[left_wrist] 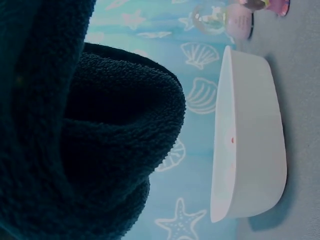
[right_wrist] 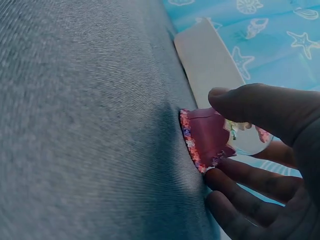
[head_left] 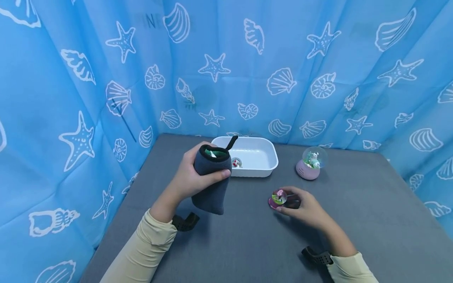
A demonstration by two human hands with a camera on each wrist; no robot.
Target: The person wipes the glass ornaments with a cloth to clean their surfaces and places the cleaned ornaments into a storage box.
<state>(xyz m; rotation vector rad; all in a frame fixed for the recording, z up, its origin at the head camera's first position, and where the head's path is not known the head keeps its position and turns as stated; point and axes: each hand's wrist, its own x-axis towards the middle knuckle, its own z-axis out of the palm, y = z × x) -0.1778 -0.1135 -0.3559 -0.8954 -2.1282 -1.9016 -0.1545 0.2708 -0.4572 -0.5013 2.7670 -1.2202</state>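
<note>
My left hand (head_left: 186, 175) grips a dark grey-blue soft pouch (head_left: 212, 190), raised above the table, thumb across its front. The pouch has a black rim, a black tab and green and white showing in its mouth. In the left wrist view, its fuzzy dark fabric (left_wrist: 115, 130) fills much of the picture and hides the hand. My right hand (head_left: 308, 207) holds a small snow globe (head_left: 277, 199) low at the table. In the right wrist view, the thumb lies on one side of its pink base (right_wrist: 207, 135), which is edged with tiny flowers, and fingers on the other.
Behind the pouch stands a white tray (head_left: 256, 173), with a small red-and-white figure (head_left: 236, 162) in its left end. A larger snow globe (head_left: 308, 169) on a pink-purple base stands to its right. Blue shell-patterned curtains (head_left: 226, 98) border the grey table (head_left: 247, 243).
</note>
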